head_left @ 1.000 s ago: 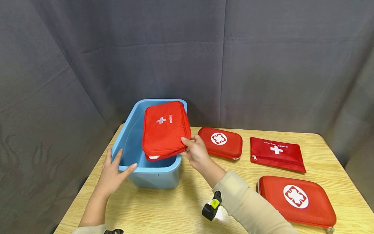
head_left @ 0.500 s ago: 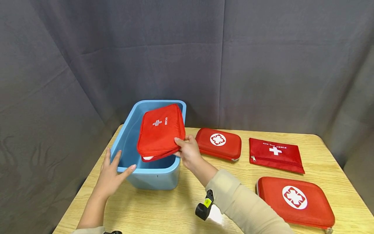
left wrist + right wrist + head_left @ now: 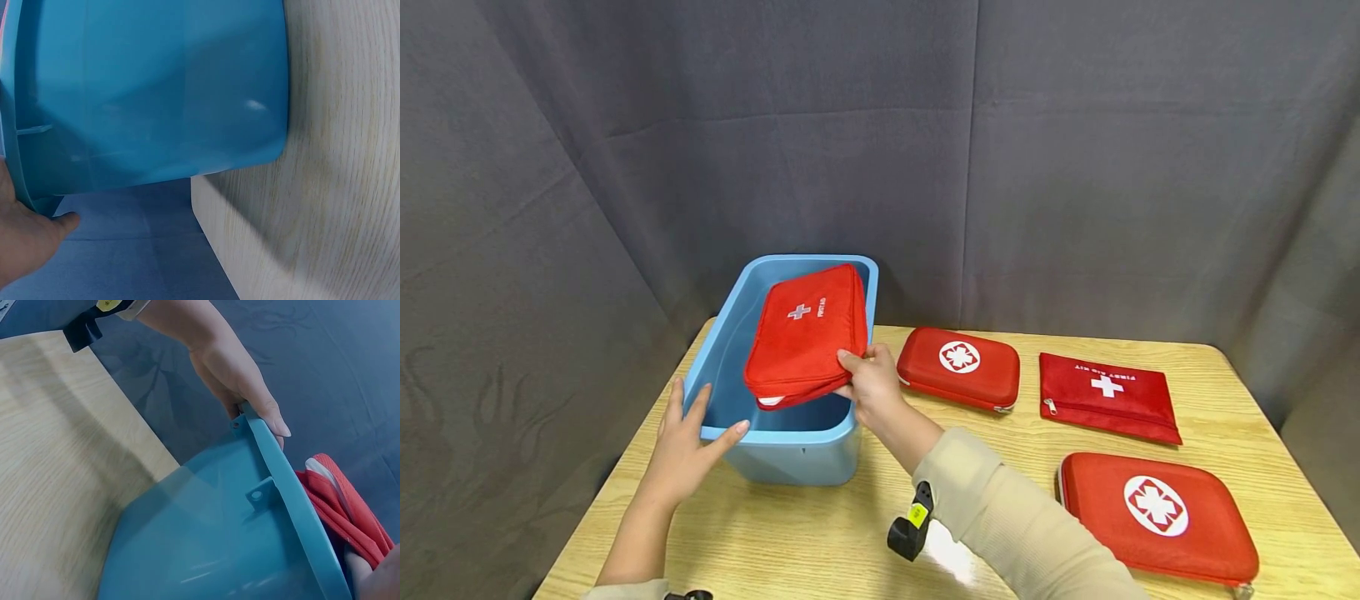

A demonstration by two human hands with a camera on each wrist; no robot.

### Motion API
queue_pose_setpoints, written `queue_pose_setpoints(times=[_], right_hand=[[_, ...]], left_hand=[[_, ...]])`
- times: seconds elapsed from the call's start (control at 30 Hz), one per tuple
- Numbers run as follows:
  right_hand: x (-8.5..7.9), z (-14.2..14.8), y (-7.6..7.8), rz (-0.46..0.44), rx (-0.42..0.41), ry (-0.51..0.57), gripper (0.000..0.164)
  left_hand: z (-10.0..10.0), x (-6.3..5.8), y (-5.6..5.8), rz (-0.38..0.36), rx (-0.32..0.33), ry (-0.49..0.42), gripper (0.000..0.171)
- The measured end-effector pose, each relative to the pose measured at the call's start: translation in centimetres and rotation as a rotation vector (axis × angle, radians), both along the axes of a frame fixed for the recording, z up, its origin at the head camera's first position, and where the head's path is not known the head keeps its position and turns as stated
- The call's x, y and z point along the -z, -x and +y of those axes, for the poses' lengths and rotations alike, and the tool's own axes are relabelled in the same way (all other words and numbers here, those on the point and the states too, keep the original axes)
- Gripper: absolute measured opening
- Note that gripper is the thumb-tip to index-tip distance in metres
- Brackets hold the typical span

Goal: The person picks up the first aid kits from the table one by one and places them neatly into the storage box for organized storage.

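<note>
My right hand [image 3: 880, 386] pinches the near right corner of a soft red first aid pouch [image 3: 805, 329], thumb on top. The pouch is tilted above the mouth of a blue plastic bin [image 3: 793, 461], its printed cross facing up. Something white shows along its lower zipped edge. In the right wrist view the red pouch [image 3: 340, 503] appears just past the bin's rim [image 3: 290, 487]. My left hand [image 3: 687, 450] holds the bin's near left corner, with fingers on both sides of the rim. The left wrist view shows that hand [image 3: 28, 234] at the rim's corner.
To the right on the wooden table [image 3: 775, 542] lie a small red hard case [image 3: 917, 358], a flat red zip pouch [image 3: 1075, 383] and a larger red hard case [image 3: 1210, 517]. Grey curtain [image 3: 1075, 167] hangs behind and at the sides.
My right hand has carried the red first aid pouch left and slightly down over the bin. The left hand has stayed at the bin's corner.
</note>
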State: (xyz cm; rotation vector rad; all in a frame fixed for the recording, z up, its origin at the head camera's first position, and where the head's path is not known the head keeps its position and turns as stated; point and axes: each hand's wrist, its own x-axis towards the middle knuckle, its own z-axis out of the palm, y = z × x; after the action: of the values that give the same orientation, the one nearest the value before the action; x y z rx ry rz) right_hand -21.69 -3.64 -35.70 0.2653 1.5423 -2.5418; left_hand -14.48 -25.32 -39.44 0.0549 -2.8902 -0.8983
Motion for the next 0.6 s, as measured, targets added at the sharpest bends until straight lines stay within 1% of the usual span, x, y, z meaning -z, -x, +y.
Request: queue_pose_setpoints(times=[0.1,0.3,0.6], right_hand=[[0.0,-0.4,0.0,-0.005,0.007,-0.012,0.021],[0.0,-1.1,0.0,-0.008,0.024,-0.046,0.017],[-0.2,-1.7,-0.2,-0.057,0.018,-0.127,0.021]], left_hand=[[-0.1,0.1,0.0,-0.007,0.000,0.001,0.084],[-0.1,0.0,0.1,-0.016,0.000,0.009,0.085],[0.0,-0.1,0.1,-0.016,-0.004,0.015,0.085]])
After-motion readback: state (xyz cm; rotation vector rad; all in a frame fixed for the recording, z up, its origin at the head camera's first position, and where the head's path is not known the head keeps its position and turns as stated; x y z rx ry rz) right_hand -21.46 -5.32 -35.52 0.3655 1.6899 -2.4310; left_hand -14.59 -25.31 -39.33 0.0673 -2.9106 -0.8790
